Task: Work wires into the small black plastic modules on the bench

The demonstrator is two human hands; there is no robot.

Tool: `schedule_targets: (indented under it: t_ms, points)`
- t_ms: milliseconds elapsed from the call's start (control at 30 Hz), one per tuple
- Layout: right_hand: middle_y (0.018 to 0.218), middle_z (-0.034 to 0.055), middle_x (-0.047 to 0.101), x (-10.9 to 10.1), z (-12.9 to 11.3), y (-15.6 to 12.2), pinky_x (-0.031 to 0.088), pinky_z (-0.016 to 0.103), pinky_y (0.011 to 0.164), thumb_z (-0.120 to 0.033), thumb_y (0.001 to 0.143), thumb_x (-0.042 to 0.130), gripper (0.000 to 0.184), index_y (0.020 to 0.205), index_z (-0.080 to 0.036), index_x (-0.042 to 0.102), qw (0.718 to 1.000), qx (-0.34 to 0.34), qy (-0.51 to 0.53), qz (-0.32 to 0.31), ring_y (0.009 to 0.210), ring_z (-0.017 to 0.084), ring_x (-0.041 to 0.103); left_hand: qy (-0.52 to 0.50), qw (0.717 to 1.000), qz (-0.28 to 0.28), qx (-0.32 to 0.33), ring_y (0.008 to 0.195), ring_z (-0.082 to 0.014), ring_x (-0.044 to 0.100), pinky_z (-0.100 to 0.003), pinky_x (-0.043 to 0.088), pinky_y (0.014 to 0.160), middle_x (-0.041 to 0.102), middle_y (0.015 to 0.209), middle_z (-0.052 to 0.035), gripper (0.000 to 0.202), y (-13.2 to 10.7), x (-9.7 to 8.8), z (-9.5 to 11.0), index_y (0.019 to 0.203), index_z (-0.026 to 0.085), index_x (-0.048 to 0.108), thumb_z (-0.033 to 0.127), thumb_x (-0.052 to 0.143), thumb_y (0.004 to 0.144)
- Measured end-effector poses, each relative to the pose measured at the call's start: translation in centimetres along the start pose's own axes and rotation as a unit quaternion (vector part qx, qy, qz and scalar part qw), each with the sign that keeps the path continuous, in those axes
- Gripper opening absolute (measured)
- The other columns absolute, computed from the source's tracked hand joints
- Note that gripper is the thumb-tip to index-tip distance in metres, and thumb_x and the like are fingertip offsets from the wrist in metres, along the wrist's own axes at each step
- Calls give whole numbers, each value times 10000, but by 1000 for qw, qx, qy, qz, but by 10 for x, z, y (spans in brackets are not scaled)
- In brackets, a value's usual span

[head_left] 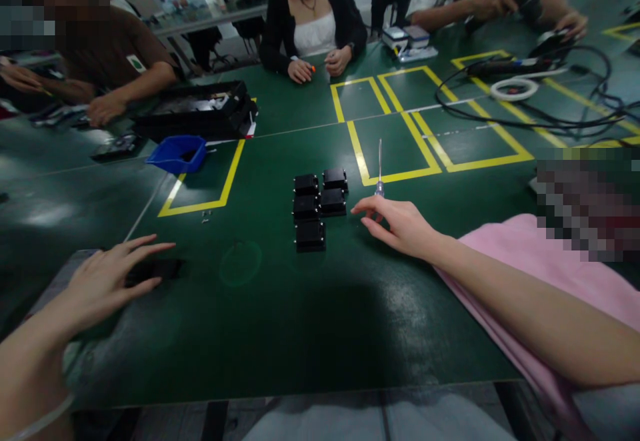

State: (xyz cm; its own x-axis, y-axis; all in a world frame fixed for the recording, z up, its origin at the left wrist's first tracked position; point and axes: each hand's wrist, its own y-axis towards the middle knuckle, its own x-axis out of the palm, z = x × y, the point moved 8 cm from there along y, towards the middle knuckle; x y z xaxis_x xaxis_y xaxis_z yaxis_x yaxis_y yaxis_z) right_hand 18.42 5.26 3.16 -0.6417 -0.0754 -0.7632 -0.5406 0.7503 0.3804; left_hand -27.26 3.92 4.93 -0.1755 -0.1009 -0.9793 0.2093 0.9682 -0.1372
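Note:
My left hand [103, 284] is open, fingers spread, at the left of the green table. A black block [157, 269] shows beneath and beside its fingers; I cannot tell whether they touch it. My right hand [400, 224] is closed round a screwdriver [380, 174], its thumb and forefinger held apart. The metal shaft points away from me, and most of the clear handle is hidden behind the hand. Just left of those fingers, several black box-shaped parts [309, 236] with small bright screws at their sides stand close together in two columns.
Small loose screws [206, 216] lie near a blue bin [179, 153]. Behind it is a black tray [200, 111] of parts. Yellow tape outlines [400, 176] mark the green table [270, 334]. Cables [525, 121] lie far right, pink cloth [530, 254] nearer. Several people sit opposite.

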Motion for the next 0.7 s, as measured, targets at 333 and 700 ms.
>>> schedule_targets:
  t_ms: [333, 700]
  points:
    - [1050, 39, 673, 2, 3, 0, 478, 284, 775, -264, 933, 432, 240, 1147, -187, 506, 1000, 16, -2, -16, 842, 120, 624, -173, 967, 68, 176, 1302, -240, 431, -407, 336, 1096, 444, 1424, -44, 441, 44, -56, 164, 1303, 282, 484, 488, 507, 914]
    - [1076, 32, 690, 3, 7, 1, 481, 280, 789, -212, 929, 414, 225, 1147, -203, 470, 1000, 17, 4, 0, 855, 118, 637, -138, 956, 72, 247, 1080, -241, 532, -394, 440, 882, 555, 1233, -77, 401, 73, -42, 251, 1268, 248, 523, 412, 551, 904]
